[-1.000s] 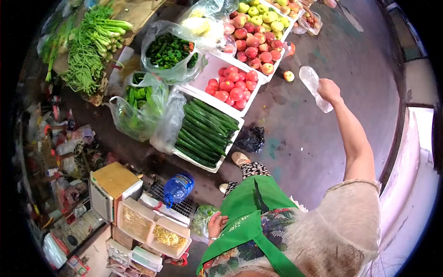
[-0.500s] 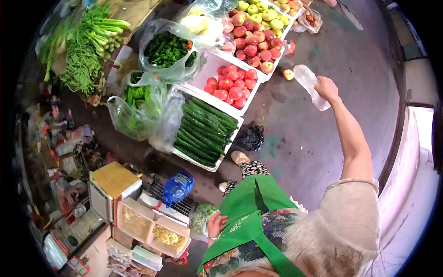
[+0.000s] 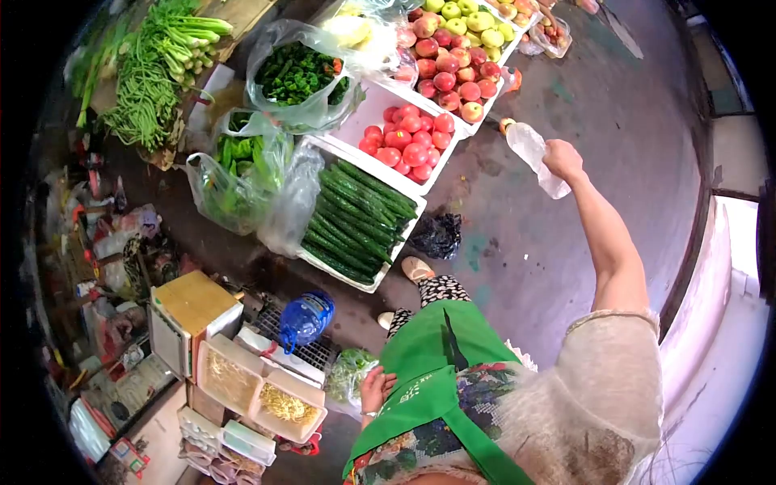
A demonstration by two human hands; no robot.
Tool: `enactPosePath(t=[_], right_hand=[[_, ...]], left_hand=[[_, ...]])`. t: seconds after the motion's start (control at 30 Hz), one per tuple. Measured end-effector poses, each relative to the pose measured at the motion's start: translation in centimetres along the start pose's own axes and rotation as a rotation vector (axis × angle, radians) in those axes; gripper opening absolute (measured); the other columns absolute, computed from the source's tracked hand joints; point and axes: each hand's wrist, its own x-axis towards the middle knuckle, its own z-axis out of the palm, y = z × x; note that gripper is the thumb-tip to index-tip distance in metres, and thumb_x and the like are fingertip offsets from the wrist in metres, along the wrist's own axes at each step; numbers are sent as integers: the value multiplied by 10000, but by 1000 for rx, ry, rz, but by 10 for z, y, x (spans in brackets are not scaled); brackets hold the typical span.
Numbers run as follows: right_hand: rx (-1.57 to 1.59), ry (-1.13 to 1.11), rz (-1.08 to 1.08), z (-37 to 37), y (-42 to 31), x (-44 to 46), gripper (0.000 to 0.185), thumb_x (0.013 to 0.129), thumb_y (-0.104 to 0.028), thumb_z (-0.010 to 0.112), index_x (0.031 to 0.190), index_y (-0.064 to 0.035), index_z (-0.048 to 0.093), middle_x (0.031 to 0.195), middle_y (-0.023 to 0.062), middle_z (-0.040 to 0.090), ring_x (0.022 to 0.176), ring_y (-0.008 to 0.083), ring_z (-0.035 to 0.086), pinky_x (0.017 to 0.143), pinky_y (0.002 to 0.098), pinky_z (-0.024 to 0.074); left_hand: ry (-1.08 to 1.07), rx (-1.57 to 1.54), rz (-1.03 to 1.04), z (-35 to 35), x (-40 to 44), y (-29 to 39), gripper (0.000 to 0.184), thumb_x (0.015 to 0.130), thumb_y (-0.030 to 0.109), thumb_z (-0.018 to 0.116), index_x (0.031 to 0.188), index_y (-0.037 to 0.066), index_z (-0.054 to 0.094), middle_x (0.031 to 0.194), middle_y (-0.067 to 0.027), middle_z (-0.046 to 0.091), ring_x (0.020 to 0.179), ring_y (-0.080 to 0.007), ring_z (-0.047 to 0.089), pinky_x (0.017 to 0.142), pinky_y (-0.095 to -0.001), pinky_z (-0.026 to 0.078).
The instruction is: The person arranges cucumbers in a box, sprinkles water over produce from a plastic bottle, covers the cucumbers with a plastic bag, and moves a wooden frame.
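Note:
In the head view my right hand [image 3: 563, 160] is closed around the middle of a clear plastic bottle [image 3: 529, 151], held out over the floor on the right. The bottle's upper end partly covers a small apple [image 3: 506, 126] on the floor. My left hand [image 3: 373, 389] is low in front of the green apron [image 3: 428, 347], its fingers resting at the apron's edge beside a bag of greens [image 3: 349, 373]; whether it grips anything is hidden.
White boxes hold cucumbers [image 3: 356, 218], tomatoes [image 3: 411, 141] and apples [image 3: 457, 69]. Bags of peppers [image 3: 295, 79] stand to their left. A blue water jug [image 3: 307, 319], tubs of sprouts [image 3: 287, 406] and a black bag [image 3: 437, 236] are lower down.
My right hand has moved left with the bottle, whose upper end now overlaps the loose apple. My left hand has barely moved.

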Motion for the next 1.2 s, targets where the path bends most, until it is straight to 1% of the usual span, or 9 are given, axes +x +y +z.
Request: enactPosePath(t=[0.17, 0.23, 0.57, 0.7, 0.77, 0.8, 0.9, 1.1, 1.2], right_hand=[[-128, -38, -83, 7, -10, 23, 274, 782, -124, 517, 1000, -108, 683, 1057, 155, 668, 1033, 344, 621, 860, 447, 504], [-41, -15, -91, -3, -32, 21, 276, 781, -122, 512, 1001, -109, 678, 1060, 161, 665, 1041, 354, 615, 868, 449, 499], [43, 95, -132, -26, -90, 45, 269, 775, -129, 516, 984, -97, 683, 1052, 155, 671, 1030, 341, 623, 869, 452, 495], [-97, -3, -166, -29, -102, 59, 356, 769, -150, 537, 1099, -143, 671, 1101, 149, 659, 1058, 328, 613, 903, 439, 488], [-12, 54, -138, -28, -107, 53, 401, 768, -154, 537, 1152, -145, 649, 1145, 145, 647, 1095, 318, 601, 923, 430, 481], [-67, -20, -131, -29, -110, 56, 464, 762, -177, 556, 1221, -149, 616, 1201, 136, 627, 1131, 307, 585, 944, 419, 473], [60, 48, -88, -35, -109, 55, 488, 757, -187, 564, 1242, -144, 608, 1221, 133, 618, 1143, 302, 578, 953, 413, 470], [49, 181, -124, -44, -89, 55, 354, 806, -156, 501, 1115, -109, 666, 1127, 158, 654, 1089, 324, 607, 920, 423, 480], [-19, 116, -51, -39, -63, 59, 307, 806, -155, 502, 1052, -100, 677, 1115, 169, 653, 1080, 341, 608, 907, 440, 480]], left_hand=[[-1, -63, 5, -2, 4, -12, 334, 965, 94, 489, 1290, 27, 453, 1031, -196, 664, 874, -252, 680, 727, -329, 569], [-86, -91, 24, -13, 11, -26, 336, 960, 88, 488, 1289, 27, 457, 1025, -195, 666, 865, -249, 681, 724, -328, 570], [-33, -170, -77, -7, -4, -7, 336, 949, 87, 513, 1279, 34, 480, 1019, -192, 664, 845, -243, 678, 730, -328, 566], [-27, -73, -14, -10, 2, -18, 327, 954, 86, 512, 1276, 31, 489, 1018, -185, 671, 848, -239, 679, 727, -331, 566], [-46, -67, 3, -7, 0, -16, 327, 955, 87, 512, 1276, 29, 488, 1020, -187, 670, 851, -240, 680, 728, -332, 565], [-61, -51, 14, -8, -3, -15, 327, 956, 88, 512, 1276, 27, 487, 1021, -189, 670, 853, -242, 680, 729, -332, 565], [-36, -125, 3, -6, -6, -10, 331, 957, 90, 511, 1280, 27, 481, 1022, -195, 668, 856, -250, 680, 734, -338, 565], [-82, 89, -1, -23, 6, -18, 344, 961, 85, 499, 1295, 16, 459, 1038, -207, 660, 868, -263, 678, 746, -348, 567], [-93, 152, 15, -24, 3, -17, 359, 962, 79, 490, 1310, 7, 441, 1046, -210, 658, 881, -259, 676, 752, -342, 565]])
